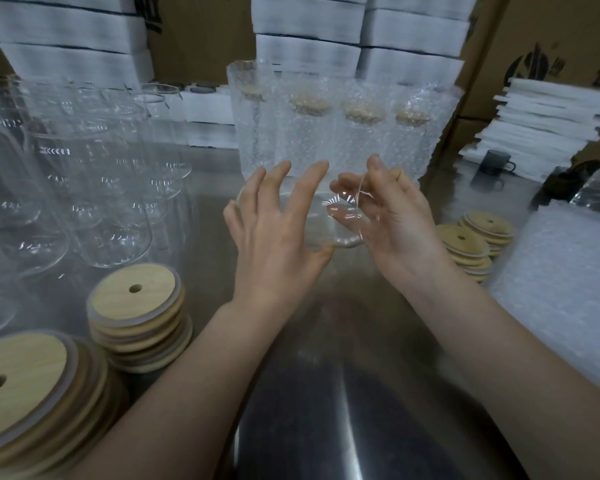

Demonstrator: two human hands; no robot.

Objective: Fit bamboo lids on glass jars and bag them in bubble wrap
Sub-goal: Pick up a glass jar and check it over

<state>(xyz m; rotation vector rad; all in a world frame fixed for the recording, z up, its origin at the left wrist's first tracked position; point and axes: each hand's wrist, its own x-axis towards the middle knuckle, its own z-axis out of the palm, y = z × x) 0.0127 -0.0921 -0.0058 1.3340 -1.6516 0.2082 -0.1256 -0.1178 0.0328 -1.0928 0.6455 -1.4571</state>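
A clear glass jar (336, 220) lies tilted on its side between both hands above the steel table, its open mouth facing right. My left hand (274, 233) cups its body, fingers spread over the top and thumb under it. My right hand (392, 220) pinches the jar's rim with thumb and fingers. Bamboo lids with a centre hole sit in stacks at the near left (21, 386), left of centre (136, 303) and at the right (471, 244). Several bagged, lidded jars (343, 133) stand behind the hands. A pile of bubble wrap bags (565, 282) lies at the right.
Many empty glass jars (84, 181) crowd the left of the steel table (326, 393). White foam stacks (309, 32) and cardboard boxes (520, 43) line the back. A dark glass mug (496, 164) and more white foam sheets (541, 123) sit at the far right.
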